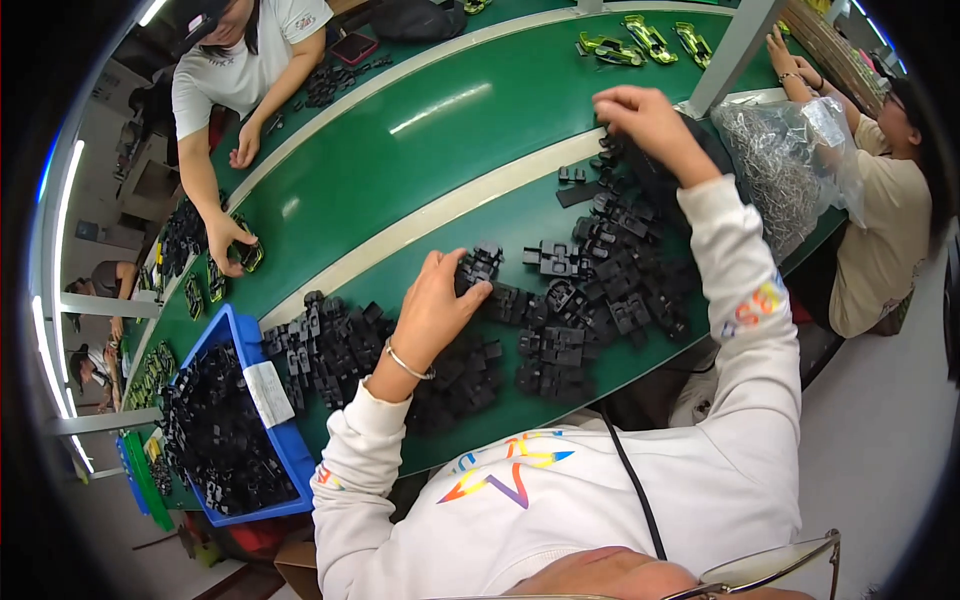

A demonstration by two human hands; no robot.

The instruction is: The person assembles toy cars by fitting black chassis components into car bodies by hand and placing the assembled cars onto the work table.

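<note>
My left hand point(435, 310) pinches a small black plastic part point(482, 262) between thumb and fingers, just above the green bench. Loose black plastic parts point(562, 345) lie in a heap to its right, and another pile point(330, 345) lies to its left. My right hand point(648, 122) is farther out at the right, over a dark bundle point(690, 150) at the far end of the heap. Its fingers are bent together; whatever they hold, if anything, is too small to make out.
A blue bin point(300, 455) full of black parts stands at the left. A clear bag of thin metal pieces point(780, 165) lies beyond my right arm, near a grey post point(735, 60). Across the bench, a co-worker's hand point(228, 243) touches a yellow-green part. Another person sits at right.
</note>
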